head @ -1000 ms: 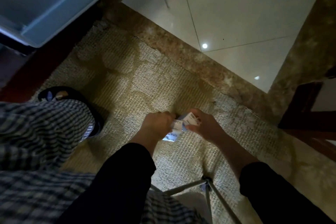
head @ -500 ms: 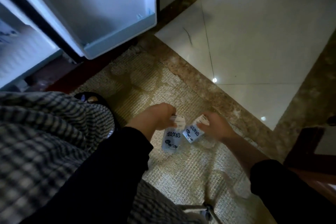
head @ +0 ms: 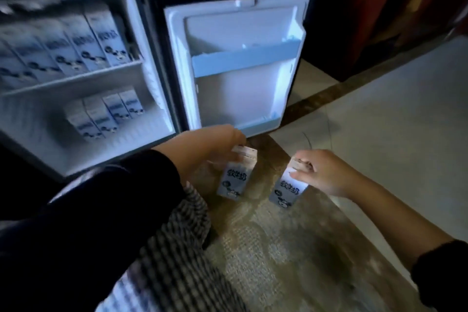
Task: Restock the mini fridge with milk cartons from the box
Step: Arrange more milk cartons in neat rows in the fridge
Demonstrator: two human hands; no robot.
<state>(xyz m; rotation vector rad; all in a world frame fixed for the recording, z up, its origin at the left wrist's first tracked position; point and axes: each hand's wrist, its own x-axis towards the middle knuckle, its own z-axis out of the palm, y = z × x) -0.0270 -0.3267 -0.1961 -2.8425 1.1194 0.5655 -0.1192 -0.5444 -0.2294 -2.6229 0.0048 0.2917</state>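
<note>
Grips left carton (head: pixel 235 180) by top with left hand (head: pixel 215 144), pinches right carton (head: pixel 288 187) with right hand (head: pixel 321 172), before open mini fridge (head: pixel 157 88), seemingly part-stocked.

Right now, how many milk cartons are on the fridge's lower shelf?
4. The white-and-blue paper milk cartons stand side by side in one row on the lower shelf of the open mini fridge: leftmost, second, third, rightmost. Others may be hidden behind them.

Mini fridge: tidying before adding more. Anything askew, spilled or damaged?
Nothing stands out: white milk cartons stand in rows on both levels of the open white mini fridge; no spill shows. Blur hides fine damage.
</note>
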